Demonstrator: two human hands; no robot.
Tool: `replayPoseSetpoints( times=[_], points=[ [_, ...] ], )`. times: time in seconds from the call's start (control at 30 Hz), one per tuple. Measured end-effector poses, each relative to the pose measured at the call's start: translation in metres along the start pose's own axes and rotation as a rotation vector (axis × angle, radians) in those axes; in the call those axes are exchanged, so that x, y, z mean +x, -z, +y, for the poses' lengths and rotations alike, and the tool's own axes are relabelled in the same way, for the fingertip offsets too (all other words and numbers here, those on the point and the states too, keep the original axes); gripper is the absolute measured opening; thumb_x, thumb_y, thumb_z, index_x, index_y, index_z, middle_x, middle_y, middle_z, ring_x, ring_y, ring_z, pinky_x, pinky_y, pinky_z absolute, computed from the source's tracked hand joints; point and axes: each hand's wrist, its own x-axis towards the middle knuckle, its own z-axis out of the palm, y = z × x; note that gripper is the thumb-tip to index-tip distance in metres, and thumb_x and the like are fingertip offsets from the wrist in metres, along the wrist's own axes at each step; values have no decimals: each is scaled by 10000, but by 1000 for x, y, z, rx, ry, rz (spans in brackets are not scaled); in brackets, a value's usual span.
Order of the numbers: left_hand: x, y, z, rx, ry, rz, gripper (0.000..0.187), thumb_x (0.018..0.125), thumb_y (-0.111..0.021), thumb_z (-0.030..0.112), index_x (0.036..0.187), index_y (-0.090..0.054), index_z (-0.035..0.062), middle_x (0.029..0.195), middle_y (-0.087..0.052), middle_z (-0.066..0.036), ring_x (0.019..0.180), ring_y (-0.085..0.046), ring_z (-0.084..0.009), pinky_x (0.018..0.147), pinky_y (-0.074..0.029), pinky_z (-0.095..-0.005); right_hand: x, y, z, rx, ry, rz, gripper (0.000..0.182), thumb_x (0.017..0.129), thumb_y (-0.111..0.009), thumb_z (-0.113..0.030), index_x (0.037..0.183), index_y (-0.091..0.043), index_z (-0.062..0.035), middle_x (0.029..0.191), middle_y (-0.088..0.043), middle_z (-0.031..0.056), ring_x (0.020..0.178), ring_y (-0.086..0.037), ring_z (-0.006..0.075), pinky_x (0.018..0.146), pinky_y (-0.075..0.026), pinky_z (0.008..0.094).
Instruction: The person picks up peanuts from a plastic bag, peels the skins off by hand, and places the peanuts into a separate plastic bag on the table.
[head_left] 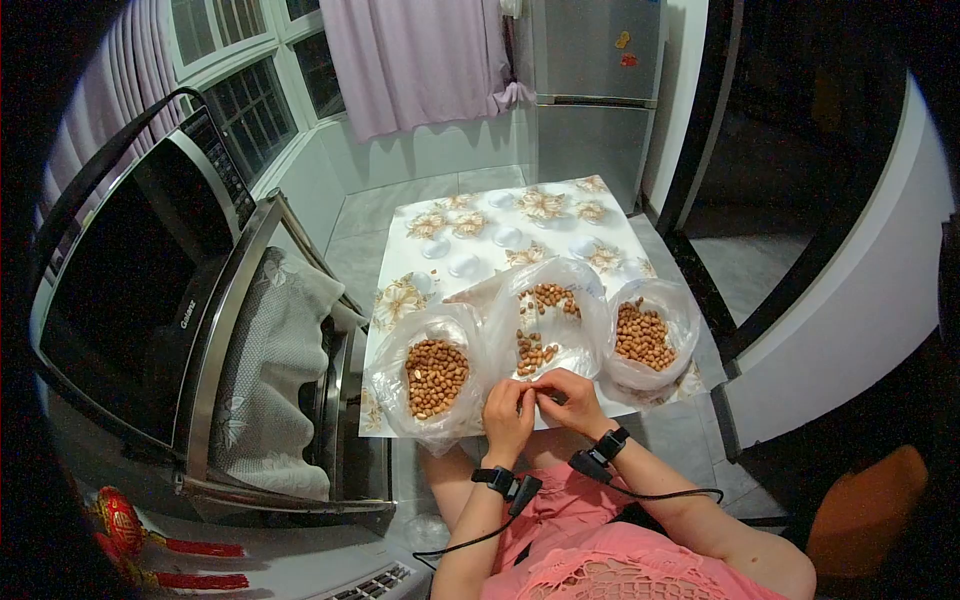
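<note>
My left hand (pixel 508 410) and my right hand (pixel 567 400) meet at the near edge of the middle plastic bag (pixel 577 350), fingertips pinched together. Whatever lies between the fingers is too small to make out. Inside this open bag are two loose groups of brown peanuts (pixel 535 353), one near my fingers and one farther back. To the left, a second clear bag (pixel 395 350) holds a large heap of peanuts (pixel 436 378). A third bag (pixel 685 320) on the right holds another heap of peanuts (pixel 643 335).
The bags stand on a table with a flowered cloth (pixel 480 215). A microwave (pixel 140 290) sits on a metal stand to the left, close to the table. A fridge (pixel 595 110) stands beyond. Cables (pixel 660 493) hang from my wrist straps.
</note>
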Motion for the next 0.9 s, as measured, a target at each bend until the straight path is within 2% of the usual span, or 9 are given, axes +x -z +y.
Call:
replayPoseSetpoints(
  times=[0.03,0.07,0.27,0.33,0.87,0.9],
  points=[
    [0,0,0,4,-3,1,46,881,-681,70,900,-661,34,844,-636,-123,787,-634,-323,699,-503,-417,0,0,-1,0,-19,-9,222,828,-722,-46,1050,-725,-38,967,-714,136,884,-713,291,773,-572,363],
    [0,0,0,4,-3,1,46,881,-681,70,900,-661,34,844,-636,-123,787,-634,-323,699,-503,-417,0,0,0,-1,-19,-10,222,828,-722,-46,1050,-725,-38,967,-714,136,884,-713,291,773,-572,363],
    [0,0,-1,8,-9,6,51,879,-683,75,900,-662,33,849,-640,-123,794,-638,-325,706,-505,-417,0,0,0,10,-23,-8,217,827,-722,-45,1043,-727,-41,960,-712,133,877,-712,287,767,-571,364],
    [0,0,0,11,-4,2,51,878,-683,76,898,-663,33,847,-639,-123,792,-636,-323,706,-504,-417,0,0,1,-4,20,3,204,833,-728,-23,1037,-723,-16,954,-713,119,826,-708,224,725,-569,311],
    [-1,-2,-2,6,1,6,51,879,-686,76,896,-660,35,842,-633,-115,781,-633,-313,694,-502,-414,-1,-1,3,8,-5,-5,205,833,-727,-19,1036,-712,-2,958,-712,116,841,-711,211,735,-576,304],
    [-1,-1,-1,8,-1,5,53,880,-687,76,897,-658,36,842,-632,-114,779,-633,-311,693,-503,-413,-1,-1,2,13,-21,-9,206,835,-722,-33,1040,-717,-16,967,-713,126,856,-714,243,748,-577,327]
  ],
)
